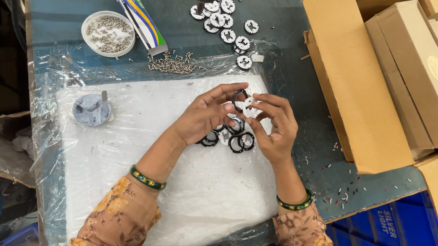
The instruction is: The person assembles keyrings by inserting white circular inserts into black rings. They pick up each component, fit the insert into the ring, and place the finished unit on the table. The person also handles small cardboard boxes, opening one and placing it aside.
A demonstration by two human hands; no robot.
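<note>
Black ring and white disc meet above the white foam sheet, near its upper right corner; the left hand pinches the ring between thumb and fingers, while the right hand pinches the disc with its fingers curled around it; just below both hands, several more black rings lie on the sheet; beyond its top edge sit loose screws, a round tub of screws and scattered white discs; right of the sheet, cardboard boxes crowd the tabletop.
</note>
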